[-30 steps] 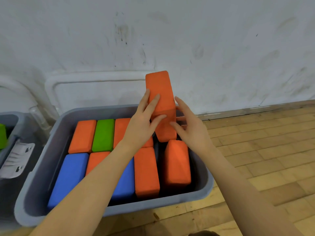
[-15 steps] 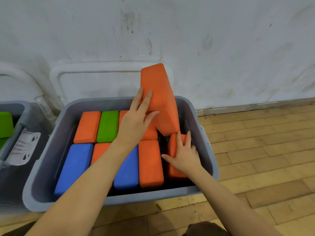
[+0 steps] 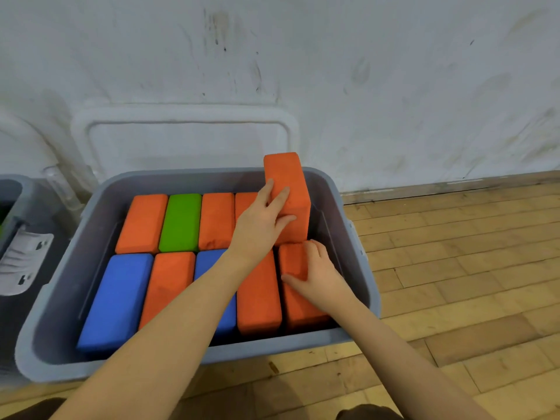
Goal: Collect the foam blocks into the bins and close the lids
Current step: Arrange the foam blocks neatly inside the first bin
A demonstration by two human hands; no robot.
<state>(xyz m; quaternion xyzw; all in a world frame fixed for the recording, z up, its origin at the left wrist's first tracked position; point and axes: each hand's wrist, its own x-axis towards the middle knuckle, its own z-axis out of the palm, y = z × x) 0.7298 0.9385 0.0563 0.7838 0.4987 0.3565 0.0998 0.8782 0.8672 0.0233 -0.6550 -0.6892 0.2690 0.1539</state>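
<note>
A grey bin (image 3: 194, 356) on the wooden floor holds two rows of foam blocks lying flat: several orange ones, a green block (image 3: 181, 222) and a blue block (image 3: 118, 298), with a second blue one partly under my forearm. My left hand (image 3: 260, 222) grips an upright orange block (image 3: 288, 183) that stands tilted in the bin's back right corner. My right hand (image 3: 318, 274) lies on the front-right orange block (image 3: 298, 304), its fingers curled over the block's far end. The bin's white lid (image 3: 188, 137) leans against the wall behind it.
A second grey bin (image 3: 15, 189) stands at the left edge, with a white latch piece (image 3: 24, 262) on its side. The white wall runs close behind both bins. Wooden floor (image 3: 454, 268) stretches to the right and front.
My left hand has lowered the upright orange block into the bin's back right corner. My right hand left that block, dropped onto the front-right orange block, and its fingers have curled.
</note>
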